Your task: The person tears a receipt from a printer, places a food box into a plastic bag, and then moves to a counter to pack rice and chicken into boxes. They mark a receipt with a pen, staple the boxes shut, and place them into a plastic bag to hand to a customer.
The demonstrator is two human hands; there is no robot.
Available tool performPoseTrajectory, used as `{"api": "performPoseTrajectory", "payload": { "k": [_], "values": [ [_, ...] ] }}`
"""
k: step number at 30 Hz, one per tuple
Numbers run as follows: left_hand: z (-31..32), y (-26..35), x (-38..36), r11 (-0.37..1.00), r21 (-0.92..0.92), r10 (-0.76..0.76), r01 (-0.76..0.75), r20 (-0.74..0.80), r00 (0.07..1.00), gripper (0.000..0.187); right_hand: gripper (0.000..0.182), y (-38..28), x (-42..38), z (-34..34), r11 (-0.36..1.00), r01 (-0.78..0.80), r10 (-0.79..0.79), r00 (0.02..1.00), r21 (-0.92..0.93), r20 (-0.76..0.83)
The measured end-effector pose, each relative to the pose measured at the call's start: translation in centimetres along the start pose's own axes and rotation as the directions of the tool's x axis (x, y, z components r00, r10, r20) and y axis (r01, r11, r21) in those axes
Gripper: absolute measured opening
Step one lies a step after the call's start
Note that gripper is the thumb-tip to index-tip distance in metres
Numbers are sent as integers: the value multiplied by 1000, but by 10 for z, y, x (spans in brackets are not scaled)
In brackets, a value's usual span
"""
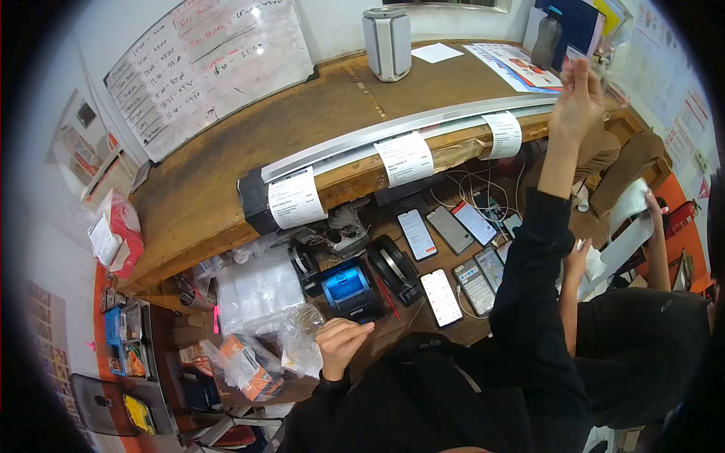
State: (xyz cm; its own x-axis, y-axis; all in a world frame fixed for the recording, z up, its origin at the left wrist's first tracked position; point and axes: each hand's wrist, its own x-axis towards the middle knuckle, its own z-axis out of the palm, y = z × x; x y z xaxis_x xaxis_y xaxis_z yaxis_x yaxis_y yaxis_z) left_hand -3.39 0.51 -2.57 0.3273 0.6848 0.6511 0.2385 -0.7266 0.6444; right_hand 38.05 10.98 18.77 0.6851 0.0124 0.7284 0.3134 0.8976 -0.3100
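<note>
My left hand (342, 344) hovers low at the desk's front edge, fingers pinched together; what it holds, if anything, is too small to name. Beside it lie a clear plastic bag (300, 340) and a black and blue label printer (350, 288). My right hand (577, 102) is raised at the upper right with fingers closed, near a dark bottle (547, 38) and printed sheets (513, 64); its contents cannot be made out. Three printed paper slips, one of them a white slip (405, 158), hang from the metal rail (453, 117) of the shelf.
Several phones, one a white-screened phone (441, 297), lie on the lower desk beside a black tape dispenser (394, 268). A white speaker-like device (387, 44) stands on the shelf. At the right, a co-worker's hands (577, 260) are near white paper.
</note>
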Motion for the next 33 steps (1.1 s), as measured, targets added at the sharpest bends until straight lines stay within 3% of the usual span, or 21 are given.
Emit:
{"api": "performPoseTrajectory", "payload": {
  "k": [1, 3, 5, 6, 8, 10, 11, 13, 14, 17, 20, 21, 22, 23, 24, 26, 27, 29, 30, 31, 33],
  "values": [
    [0, -1, 0, 1000, 10, -1, 1, -1, 1000, 16, 13, 12, 3, 1, 989, -128, 130, 991, 79, -24],
    [-2, 1, 0, 998, 47, -43, 42, 6, 999, 16, 17, 37, 4, 10, 942, -197, 216, 976, -272, 42],
    [-1, 2, 2, 993, 82, -83, 82, 9, 996, 16, 23, 72, 0, 21, 891, -198, 275, 952, -408, 138],
    [0, 2, 3, 991, 96, -95, 94, 2, 995, 16, 25, 102, 3, 20, 823, 50, 79, 976, -566, 202],
    [1, 2, 4, 987, 116, -107, 107, -8, 994, 15, 26, 141, 14, 19, 679, 285, -100, 949, -677, 299],
    [0, 2, 6, 986, 132, -99, 103, -32, 995, 15, 76, 159, 23, 22, 345, 581, -133, 808, -737, 574],
    [-1, 2, 7, 984, 141, -101, 105, -38, 994, 15, 76, 167, 27, 26, 356, 578, -133, 809, -734, 573],
    [-2, 1, 5, 980, 144, -125, 136, -83, 989, 16, 76, 179, 34, 37, 290, 709, -324, 704, -642, 631],
    [-3, -1, 3, 977, 153, -137, 151, -95, 986, 16, 62, 184, 35, 38, 457, 508, -93, 844, -730, 529],
    [-9, -3, -5, 955, 153, -231, 253, -147, 962, 15, 47, 230, 45, 14, 511, 404, 24, 876, -759, 482],
    [-7, -8, -8, 941, 72, -314, 330, -176, 933, 7, 42, 177, 24, 12, 369, 412, -136, 911, -833, 390],
    [-2, -2, -2, 884, -68, -467, 462, -144, 872, 6, 45, 149, 10, 5, 314, 408, -184, 912, -857, 367],
    [4, 1, 0, 709, -355, -647, 609, 17, 762, 13, 39, 93, -31, 13, 347, 347, -52, 935, -871, 352],
    [12, 2, 7, 672, -505, -544, 541, 159, 824, 23, 31, 46, -74, 10, 504, 341, 24, 913, -794, 407],
    [23, -1, 10, 635, -578, -428, 512, 289, 857, 43, 24, 12, -109, 0, 648, 306, 81, 883, -697, 463],
    [53, 11, 19, 466, -736, -330, 491, 370, 868, 86, 15, -32, -192, -29, 548, 441, 84, 817, -711, 571],
    [66, 12, 17, 412, -783, -293, 466, 370, 882, 99, 24, -69, -220, -25, 638, 484, 158, 678, -599, 718],
    [89, 12, 8, 236, -887, -352, 397, 303, 886, 100, 36, -98, -282, -61, 593, 282, 633, 416, -754, 653],
    [91, 8, 3, 187, -882, -388, 432, 338, 858, 92, 39, -114, -295, -61, 572, 274, 714, 299, -773, 634],
    [94, 6, -1, 134, -874, -421, 467, 376, 825, 84, 38, -121, -310, -68, 612, 247, 702, 269, -752, 660],
    [99, 3, -10, -141, -842, -634, 520, 480, 606, 37, 33, -130, -321, -85, 561, 244, 765, 210, -791, 608]
  ]
}}
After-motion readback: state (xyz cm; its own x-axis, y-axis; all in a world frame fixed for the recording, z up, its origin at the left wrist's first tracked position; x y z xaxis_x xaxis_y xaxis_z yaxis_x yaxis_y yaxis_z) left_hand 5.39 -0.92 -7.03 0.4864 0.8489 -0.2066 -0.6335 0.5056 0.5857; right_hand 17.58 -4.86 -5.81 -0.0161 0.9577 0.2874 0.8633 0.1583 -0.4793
